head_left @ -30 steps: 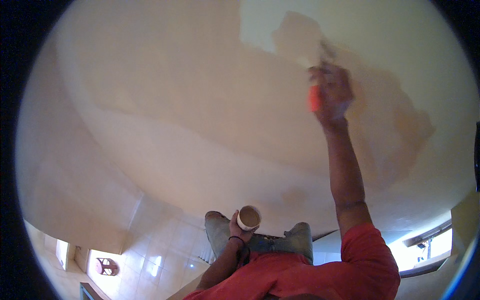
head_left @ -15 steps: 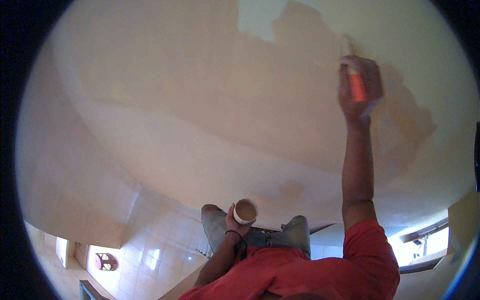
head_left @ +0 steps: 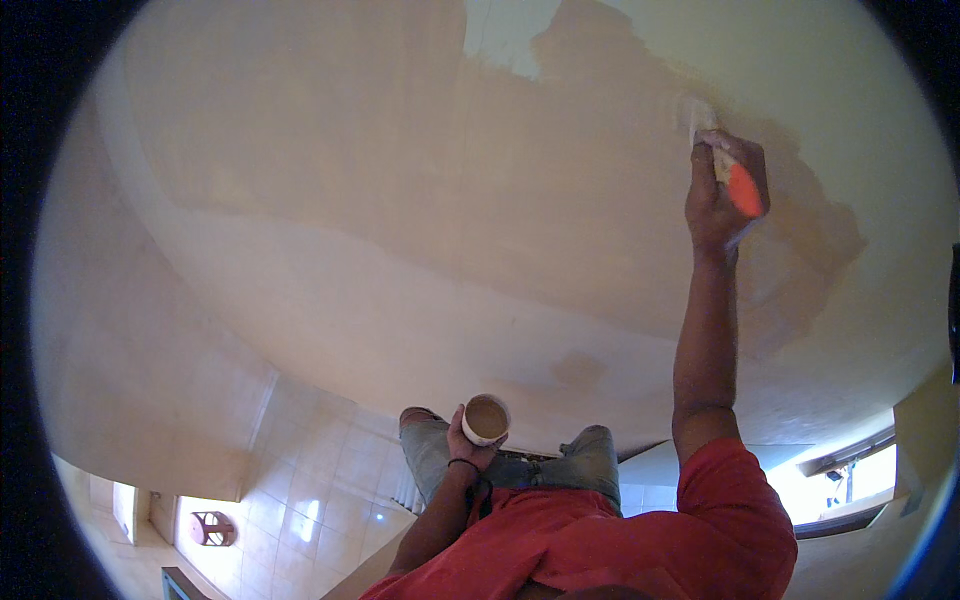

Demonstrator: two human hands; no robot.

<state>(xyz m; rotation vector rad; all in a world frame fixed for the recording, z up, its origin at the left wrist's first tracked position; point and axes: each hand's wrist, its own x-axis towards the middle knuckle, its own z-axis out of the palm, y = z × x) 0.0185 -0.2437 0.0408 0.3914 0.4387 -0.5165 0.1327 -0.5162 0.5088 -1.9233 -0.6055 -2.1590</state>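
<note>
My right hand (head_left: 712, 200) is raised to the wall (head_left: 380, 170), fingers closed round a brush (head_left: 738, 182) with an orange handle end. The brush's pale bristles touch the wall where a darker beige coat (head_left: 600, 70) meets a paler greenish-white area. Down at my lap, my left hand (head_left: 470, 446) grips a white cup (head_left: 486, 420) holding beige-brown liquid. The cup is upright beside my legs.
A tiled floor (head_left: 300, 450) lies below at the lower left, with a small red-brown stool (head_left: 212, 530). A dark metal-edged frame (head_left: 180, 585) stands at the bottom left. A bright window (head_left: 850, 480) is at the lower right.
My right hand with the brush has moved to the right, then slightly down from half a second ago. My left hand and the cup have shifted slightly up and left in the picture.
</note>
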